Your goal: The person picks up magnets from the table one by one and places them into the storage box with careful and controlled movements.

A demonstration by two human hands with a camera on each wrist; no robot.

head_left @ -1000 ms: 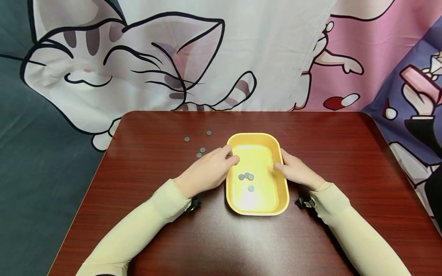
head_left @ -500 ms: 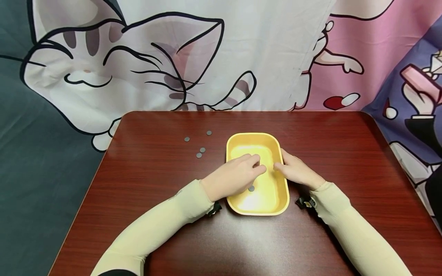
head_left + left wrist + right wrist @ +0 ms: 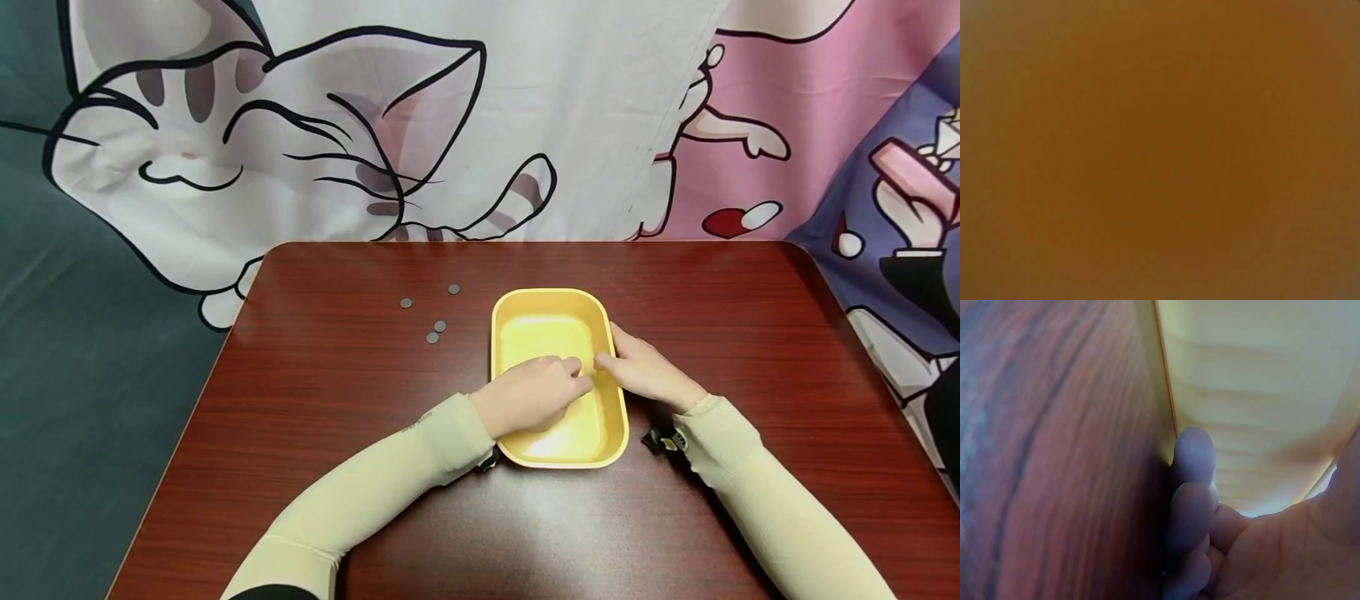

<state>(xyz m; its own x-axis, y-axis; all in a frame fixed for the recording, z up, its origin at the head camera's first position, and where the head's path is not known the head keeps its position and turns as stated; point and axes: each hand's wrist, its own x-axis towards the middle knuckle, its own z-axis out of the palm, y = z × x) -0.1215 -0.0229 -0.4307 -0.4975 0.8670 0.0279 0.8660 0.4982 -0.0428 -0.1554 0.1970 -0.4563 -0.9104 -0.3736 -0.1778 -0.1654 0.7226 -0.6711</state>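
A yellow rectangular tray point(image 3: 517, 302) stands on the table in the head view. My left hand point(image 3: 534, 393) reaches over its left wall, with bent fingers low inside the tray. The fingertips are partly hidden, and I cannot tell whether they pinch anything. No coins show in the tray; this hand covers part of its floor. My right hand point(image 3: 651, 373) grips the right wall, thumb inside and the other fingers outside. In the right wrist view those fingers point(image 3: 1191, 515) lie along the outer side of the tray point(image 3: 1241, 369), close to the table. The left wrist view is a brown blur.
On the dark red wooden table point(image 3: 360, 400), several grey coins lie left of the tray: a far coin point(image 3: 453, 289), a left coin point(image 3: 406, 303) and a close pair of coins point(image 3: 437, 332). A printed curtain point(image 3: 585, 125) hangs behind the table's far edge.
My left hand has moved right and slightly nearer, from the tray's left rim to deep inside it. The coins seen in the tray before are now covered. My right hand stays put.
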